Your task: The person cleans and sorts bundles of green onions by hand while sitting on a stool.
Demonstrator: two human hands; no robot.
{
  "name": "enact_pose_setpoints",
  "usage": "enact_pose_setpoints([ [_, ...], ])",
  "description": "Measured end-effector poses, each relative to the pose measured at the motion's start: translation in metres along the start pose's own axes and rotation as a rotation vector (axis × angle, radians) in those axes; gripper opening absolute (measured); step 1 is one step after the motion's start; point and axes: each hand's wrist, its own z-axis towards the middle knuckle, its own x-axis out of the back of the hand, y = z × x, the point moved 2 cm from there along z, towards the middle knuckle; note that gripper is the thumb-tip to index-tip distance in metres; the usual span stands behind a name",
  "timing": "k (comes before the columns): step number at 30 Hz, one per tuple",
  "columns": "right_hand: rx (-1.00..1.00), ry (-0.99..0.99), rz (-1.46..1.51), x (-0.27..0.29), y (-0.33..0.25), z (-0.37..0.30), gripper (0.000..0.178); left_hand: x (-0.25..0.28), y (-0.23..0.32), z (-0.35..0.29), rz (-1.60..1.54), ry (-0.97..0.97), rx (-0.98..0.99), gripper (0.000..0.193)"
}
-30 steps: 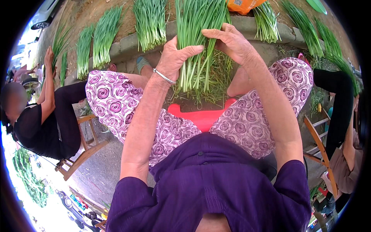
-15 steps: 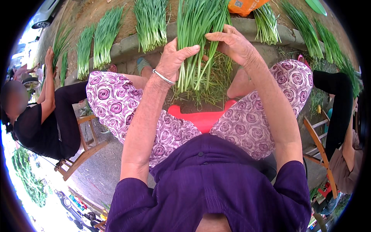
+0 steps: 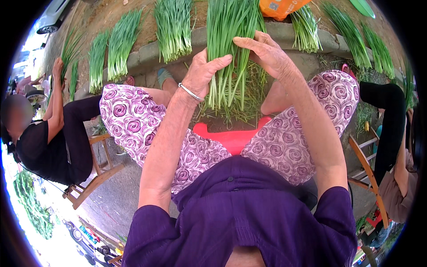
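Between my knees I hold up a bunch of garlic chives (image 3: 230, 31), leaves upward and pale stem ends hanging down. My left hand (image 3: 201, 74) is closed round its left side, thumb across the front, fingers hidden behind the stems. From the right, my right hand (image 3: 270, 54) grips the same bunch, its thumb laid on the front and its other fingers partly behind. Below the stems lies a litter of loose, trimmed leaves (image 3: 247, 111) on the ground.
More chive bunches (image 3: 173, 33) lean along a stone kerb (image 3: 147, 55). An orange bag (image 3: 280, 9) sits beyond my right hand. I sit on a red stool (image 3: 231, 135). One person (image 3: 42, 147) sits at left on a wooden chair (image 3: 95, 175); another person (image 3: 387, 120) sits at right.
The bunch and both hands have come slightly lower, toward me. The stem ends hang closer together; my grip is kept.
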Motion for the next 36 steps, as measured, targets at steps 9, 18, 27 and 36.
enact_pose_setpoints([
  [9,0.102,-0.002,-0.063,-0.007,0.000,0.001,0.029,-0.012,0.004,-0.002,-0.213,-0.110,0.094,0.032],
  [18,0.092,-0.043,-0.147,-0.008,-0.011,-0.004,0.032,-0.012,0.001,-0.001,-0.250,-0.216,0.135,0.031],
  [27,0.253,0.316,-0.632,0.010,-0.009,0.002,0.049,-0.003,-0.007,0.003,-0.221,-0.006,0.041,0.021],
  [36,0.346,0.165,-0.775,-0.023,-0.015,-0.014,0.019,0.002,-0.020,0.007,-0.117,0.110,-0.028,0.020],
])
